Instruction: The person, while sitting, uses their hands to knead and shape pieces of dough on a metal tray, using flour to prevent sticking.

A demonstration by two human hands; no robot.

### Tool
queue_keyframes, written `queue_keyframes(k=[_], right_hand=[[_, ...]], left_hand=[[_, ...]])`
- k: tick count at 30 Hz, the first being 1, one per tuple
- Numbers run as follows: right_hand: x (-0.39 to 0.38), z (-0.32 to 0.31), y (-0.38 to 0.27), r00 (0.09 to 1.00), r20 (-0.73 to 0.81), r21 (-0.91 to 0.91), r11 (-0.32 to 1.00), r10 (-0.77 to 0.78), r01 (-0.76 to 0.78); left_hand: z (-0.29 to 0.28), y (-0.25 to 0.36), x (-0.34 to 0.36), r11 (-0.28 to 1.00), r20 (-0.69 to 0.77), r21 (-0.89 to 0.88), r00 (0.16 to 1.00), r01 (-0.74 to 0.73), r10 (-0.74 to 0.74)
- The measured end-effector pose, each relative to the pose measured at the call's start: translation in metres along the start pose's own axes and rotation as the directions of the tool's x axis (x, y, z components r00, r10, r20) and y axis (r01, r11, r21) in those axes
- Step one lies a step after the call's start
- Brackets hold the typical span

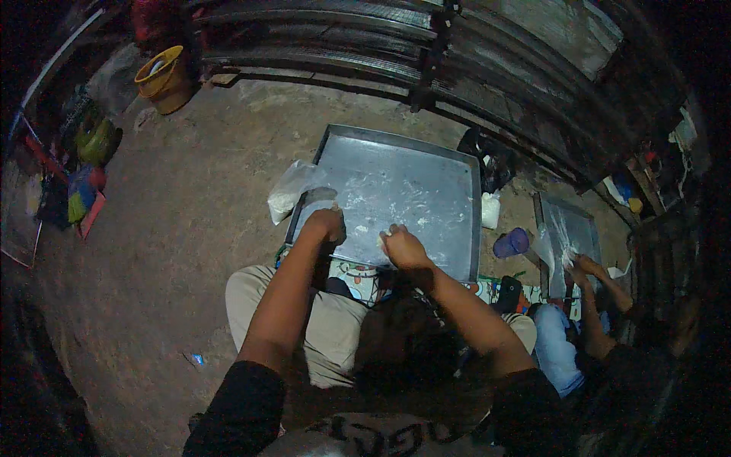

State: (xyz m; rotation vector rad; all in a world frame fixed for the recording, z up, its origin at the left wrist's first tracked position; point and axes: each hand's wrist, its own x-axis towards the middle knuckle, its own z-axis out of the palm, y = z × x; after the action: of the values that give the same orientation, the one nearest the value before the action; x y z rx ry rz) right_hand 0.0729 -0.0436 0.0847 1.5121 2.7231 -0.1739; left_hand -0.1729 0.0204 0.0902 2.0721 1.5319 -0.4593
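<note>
A large rectangular metal tray with raised sides lies in front of me, its surface streaked with white powder. My left hand is closed over the tray's near left part, beside a clear plastic bag with white contents. Whatever the left fingers hold is hidden. Over the near middle of the tray, my right hand is closed, with a small pale lump showing at its fingertips.
To the right are a white packet, a purple cup, a black plastic bag and a dark phone. A co-worker's hands handle white stuff over another tray. A yellow bucket stands far left, near slatted racks.
</note>
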Motion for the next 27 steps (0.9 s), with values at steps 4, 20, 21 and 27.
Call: queue_keyframes(k=[4,20,21,27], right_hand=[[0.021,0.017,0.035,0.929,-0.23,0.156,0.953,0.29,-0.259],[0.046,0.023,0.011,0.931,-0.164,0.008,0.944,0.325,-0.329],[0.054,0.02,-0.01,0.938,-0.183,-0.037,0.952,0.293,-0.305],[0.071,0.028,-0.061,0.977,-0.127,0.094,0.983,0.171,-0.159]], left_hand=[[-0.012,0.012,-0.019,0.999,0.004,-0.035,1.0,0.011,-0.011],[0.019,-0.016,0.055,0.995,0.166,-0.089,0.984,-0.046,0.06],[0.027,-0.028,0.059,0.993,0.186,-0.085,0.978,-0.078,0.093],[-0.003,-0.01,0.022,0.988,0.164,-0.145,0.986,0.046,-0.022]])
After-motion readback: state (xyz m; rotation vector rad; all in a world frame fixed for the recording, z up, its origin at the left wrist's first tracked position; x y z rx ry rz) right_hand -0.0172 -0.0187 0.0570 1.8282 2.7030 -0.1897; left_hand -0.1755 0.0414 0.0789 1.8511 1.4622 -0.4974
